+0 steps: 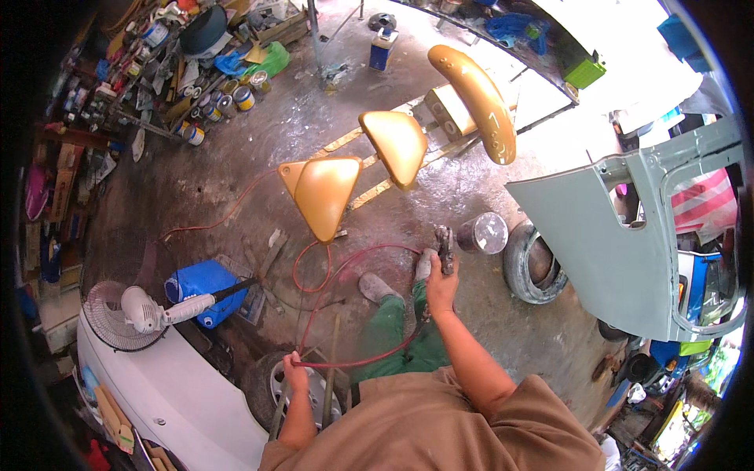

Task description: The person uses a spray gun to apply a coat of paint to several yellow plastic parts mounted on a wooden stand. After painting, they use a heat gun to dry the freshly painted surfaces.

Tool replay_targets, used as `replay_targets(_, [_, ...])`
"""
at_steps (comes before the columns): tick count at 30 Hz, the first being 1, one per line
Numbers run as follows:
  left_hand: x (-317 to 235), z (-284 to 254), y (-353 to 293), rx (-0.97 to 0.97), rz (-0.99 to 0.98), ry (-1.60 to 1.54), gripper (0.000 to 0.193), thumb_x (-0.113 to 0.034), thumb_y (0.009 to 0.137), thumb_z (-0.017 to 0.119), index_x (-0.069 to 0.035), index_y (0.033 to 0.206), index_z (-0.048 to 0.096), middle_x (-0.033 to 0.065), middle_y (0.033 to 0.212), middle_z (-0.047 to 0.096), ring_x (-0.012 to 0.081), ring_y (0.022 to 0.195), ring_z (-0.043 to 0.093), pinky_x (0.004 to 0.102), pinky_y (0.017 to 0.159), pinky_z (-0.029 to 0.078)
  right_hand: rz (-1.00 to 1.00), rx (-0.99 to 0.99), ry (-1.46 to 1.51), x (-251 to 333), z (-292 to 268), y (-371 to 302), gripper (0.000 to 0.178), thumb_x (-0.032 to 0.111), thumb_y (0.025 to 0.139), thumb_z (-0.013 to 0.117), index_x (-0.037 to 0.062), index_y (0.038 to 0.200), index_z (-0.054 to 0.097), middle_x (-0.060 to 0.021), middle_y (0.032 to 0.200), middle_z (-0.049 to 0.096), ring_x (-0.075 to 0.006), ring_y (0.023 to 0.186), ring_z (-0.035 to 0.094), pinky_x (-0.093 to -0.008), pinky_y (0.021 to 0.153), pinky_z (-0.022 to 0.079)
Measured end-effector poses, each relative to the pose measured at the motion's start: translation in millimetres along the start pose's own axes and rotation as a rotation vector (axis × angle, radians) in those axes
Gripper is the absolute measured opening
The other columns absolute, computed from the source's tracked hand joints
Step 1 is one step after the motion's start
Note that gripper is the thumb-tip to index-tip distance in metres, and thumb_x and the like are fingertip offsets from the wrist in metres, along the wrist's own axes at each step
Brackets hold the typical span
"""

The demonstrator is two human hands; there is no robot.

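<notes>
My right hand [442,289] is closed round the handle of a spray gun [445,250], held upright in front of me. Lower and to the left, my left hand [294,372] grips a red air hose [353,364], which curves across my legs and loops over the floor. Ahead of the gun, three glossy gold-painted parts rest on a stand [369,195]. Two are roughly triangular panels, a left one [323,192] and a middle one [397,145]. The third is a long curved fender-like part [477,102] farther right. No hand touches them.
A paint-stained drum [483,233] and a tyre [532,267] stand right of my feet. A grey vehicle panel [577,235] fills the right side. To the left are a fan [141,310], a blue jug [206,286] and a white car panel [177,400]. Paint cans [243,98] crowd the far left.
</notes>
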State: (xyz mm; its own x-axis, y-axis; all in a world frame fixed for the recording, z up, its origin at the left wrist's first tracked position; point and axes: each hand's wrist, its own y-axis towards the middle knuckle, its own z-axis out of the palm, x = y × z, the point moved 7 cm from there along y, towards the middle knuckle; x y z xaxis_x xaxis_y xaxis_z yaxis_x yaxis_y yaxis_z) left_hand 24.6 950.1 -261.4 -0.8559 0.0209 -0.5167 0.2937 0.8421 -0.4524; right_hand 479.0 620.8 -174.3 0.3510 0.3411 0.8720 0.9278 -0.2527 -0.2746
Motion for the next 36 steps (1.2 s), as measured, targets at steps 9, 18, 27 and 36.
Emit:
replay_targets(9, [-35.1, 8.9, -14.4, 0.125, 0.050, 0.161, 0.037, -0.035, 0.101, 0.057, 0.001, 0.094, 0.059, 0.0196, 0.092, 0.064, 0.0324, 0.087, 0.060, 0.0430, 0.082, 0.047, -0.265, -0.090, -0.122, 42.9, 9.2, 43.8, 0.038, 0.034, 0.096, 0.067, 0.0002, 0.110, 0.059, -0.0069, 0.078, 0.066, -0.0160, 0.070, 0.061, -0.0327, 0.066, 0.048])
replay_targets(18, [-112.3, 41.2, -55.4, 0.305, 0.184, 0.170, 0.032, -0.033, 0.098, 0.060, -0.001, 0.099, 0.065, 0.0227, 0.096, 0.067, 0.0415, 0.094, 0.064, 0.0469, 0.082, 0.049, -0.047, 0.444, -0.183, 101.4, 29.1, 84.2, 0.063, 0.043, 0.092, 0.069, 0.0021, 0.137, 0.055, -0.0269, 0.113, 0.069, -0.0407, 0.110, 0.066, -0.0444, 0.092, 0.050])
replay_targets(27, [-166.2, 79.2, -98.8, 0.377, 0.160, 0.273, 0.028, -0.035, 0.091, 0.065, -0.010, 0.105, 0.069, 0.0217, 0.097, 0.070, 0.0441, 0.097, 0.065, 0.0531, 0.081, 0.050, -0.387, 0.156, -0.489, 139.3, 7.1, 152.9, 0.052, 0.041, 0.094, 0.066, 0.0047, 0.129, 0.056, -0.0293, 0.100, 0.069, -0.0473, 0.098, 0.066, -0.0509, 0.083, 0.051])
replay_targets(36, [-178.8, 84.8, -116.6, 0.382, 0.083, 0.280, 0.033, -0.040, 0.094, 0.060, -0.010, 0.104, 0.068, 0.0232, 0.096, 0.069, 0.0476, 0.096, 0.063, 0.0541, 0.080, 0.049, -0.221, 0.629, -0.253, 159.3, 46.7, 139.9, 0.054, 0.038, 0.093, 0.068, 0.0020, 0.132, 0.058, -0.0260, 0.114, 0.069, -0.0432, 0.109, 0.065, -0.0462, 0.092, 0.050])
